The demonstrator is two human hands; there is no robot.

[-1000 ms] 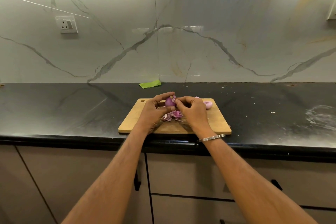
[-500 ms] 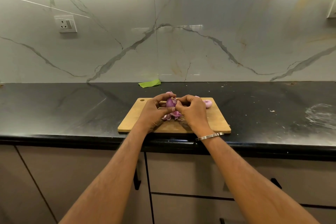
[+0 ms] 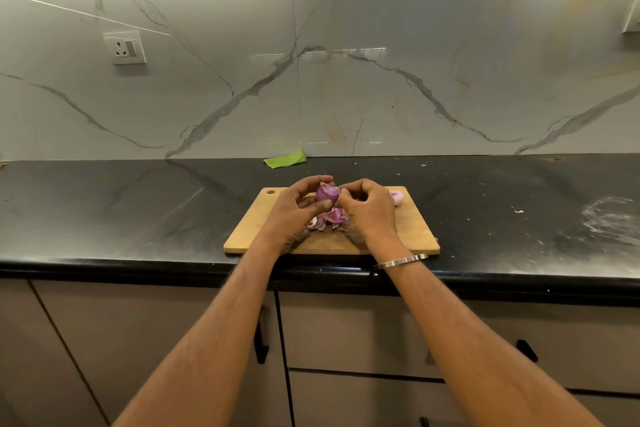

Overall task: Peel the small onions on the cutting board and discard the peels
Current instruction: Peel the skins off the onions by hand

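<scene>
Two hands meet over the middle of the cutting board [image 3: 412, 229], which sits at the front edge of the black worktop [image 3: 138, 211]. Left hand [image 3: 289, 215] has its grip curled round a small purple onion [image 3: 326, 193], thumb under it and fingers over the top. Right hand [image 3: 369, 210] has its grip pinching at the onion's right side, though I can't tell if it's got skin or the bulb itself. Loose peels [image 3: 329, 217] are piled on the board right under the hands. Another, paler onion [image 3: 397, 198] lies near the board's back right corner. Green scrap [image 3: 285, 160] sits at the worktop's back edge.
</scene>
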